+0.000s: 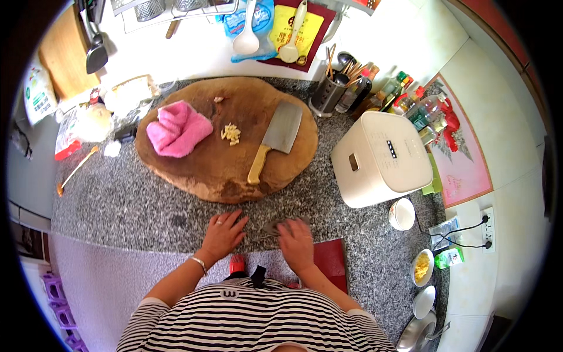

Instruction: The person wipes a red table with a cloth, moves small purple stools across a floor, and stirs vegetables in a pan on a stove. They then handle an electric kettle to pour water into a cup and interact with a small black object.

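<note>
My left hand [223, 232] rests on the front edge of the speckled stone counter [114, 207], fingers apart and nothing in it. To its right, my right hand [296, 244] lies over a blurred dark grey thing [273, 227], perhaps a cloth; whether the fingers grip it is hidden. Beyond both hands lies a thick round wooden chopping board [211, 176]. A cleaver [283, 127] rests flat on its right side, wooden handle towards me. Chopped garlic-like pieces [231, 134] sit mid-board, and a folded pink towel [179, 128] is on the left. A small scrap [218, 100] lies near the back.
A white rice cooker [380, 160] stands right of the board, before several bottles [396, 92] and a utensil holder [326, 94]. Bowls line the right counter, one with yellow food [421, 268]. Bags [94, 121] crowd the left. Two plugs [486, 231] fill wall sockets.
</note>
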Tool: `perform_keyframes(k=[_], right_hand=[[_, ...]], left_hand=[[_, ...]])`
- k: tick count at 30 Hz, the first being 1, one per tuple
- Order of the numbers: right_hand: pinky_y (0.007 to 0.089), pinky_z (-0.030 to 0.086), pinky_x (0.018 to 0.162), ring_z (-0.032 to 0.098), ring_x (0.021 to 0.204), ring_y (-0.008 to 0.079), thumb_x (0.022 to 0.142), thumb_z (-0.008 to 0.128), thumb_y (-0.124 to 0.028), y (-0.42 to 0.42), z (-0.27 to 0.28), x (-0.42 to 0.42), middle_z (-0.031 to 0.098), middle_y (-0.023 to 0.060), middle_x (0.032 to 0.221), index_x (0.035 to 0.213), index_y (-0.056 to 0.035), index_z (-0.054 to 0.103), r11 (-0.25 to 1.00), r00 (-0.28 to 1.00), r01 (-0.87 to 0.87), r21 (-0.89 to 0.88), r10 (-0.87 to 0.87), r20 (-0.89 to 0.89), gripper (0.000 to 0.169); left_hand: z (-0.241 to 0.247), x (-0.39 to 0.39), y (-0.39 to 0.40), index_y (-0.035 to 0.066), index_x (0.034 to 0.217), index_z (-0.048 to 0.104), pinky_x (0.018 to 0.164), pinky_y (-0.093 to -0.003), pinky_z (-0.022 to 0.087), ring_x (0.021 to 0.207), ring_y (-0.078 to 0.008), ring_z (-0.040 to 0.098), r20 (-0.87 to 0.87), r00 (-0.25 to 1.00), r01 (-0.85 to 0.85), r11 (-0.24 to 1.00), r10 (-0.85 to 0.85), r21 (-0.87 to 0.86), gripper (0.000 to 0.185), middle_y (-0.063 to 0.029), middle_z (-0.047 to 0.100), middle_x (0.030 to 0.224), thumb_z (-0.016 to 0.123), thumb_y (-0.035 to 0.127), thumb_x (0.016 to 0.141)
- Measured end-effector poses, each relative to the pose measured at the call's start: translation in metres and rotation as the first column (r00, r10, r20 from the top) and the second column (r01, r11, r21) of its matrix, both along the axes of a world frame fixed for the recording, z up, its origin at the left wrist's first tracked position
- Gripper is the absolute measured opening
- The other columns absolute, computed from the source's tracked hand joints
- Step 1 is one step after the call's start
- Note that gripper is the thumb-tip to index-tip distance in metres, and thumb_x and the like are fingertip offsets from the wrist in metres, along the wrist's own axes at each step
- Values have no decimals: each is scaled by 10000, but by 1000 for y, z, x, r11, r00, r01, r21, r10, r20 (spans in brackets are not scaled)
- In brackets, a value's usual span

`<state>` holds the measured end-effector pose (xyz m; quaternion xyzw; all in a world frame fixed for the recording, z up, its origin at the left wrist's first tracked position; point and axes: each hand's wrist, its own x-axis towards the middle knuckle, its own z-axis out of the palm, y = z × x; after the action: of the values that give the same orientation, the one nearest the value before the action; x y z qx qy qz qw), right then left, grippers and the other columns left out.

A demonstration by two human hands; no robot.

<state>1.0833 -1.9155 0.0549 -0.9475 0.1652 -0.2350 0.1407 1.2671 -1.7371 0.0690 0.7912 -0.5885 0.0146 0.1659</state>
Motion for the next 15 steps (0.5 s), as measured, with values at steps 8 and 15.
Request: perform_keyframes(k=[8, 15], right_hand=[[514, 380, 1040, 472, 1229, 407, 879, 650, -120, -107, -23, 45, 543, 157, 1274, 1219, -82, 639, 909, 910, 413, -63, -415, -22, 342], [504, 374, 1039, 460, 1266, 394, 856, 623, -114, -191, -33, 117, 534, 169, 1319, 1167, -74, 660, 900, 899, 433, 61, -436, 52, 316]], left_hand=[[1, 0, -8, 93, 1273, 572, 998, -483, 359, 1228, -345, 452, -126, 990, -73, 996, 67, -43, 473, -166, 463, 1406, 676, 283, 852], [-3, 3, -9, 111, 1240, 591, 975, -451, 384, 1191, -287, 498, 5, 998, -70, 997, 70, 13, 476, -116, 536, 1332, 697, 310, 821]])
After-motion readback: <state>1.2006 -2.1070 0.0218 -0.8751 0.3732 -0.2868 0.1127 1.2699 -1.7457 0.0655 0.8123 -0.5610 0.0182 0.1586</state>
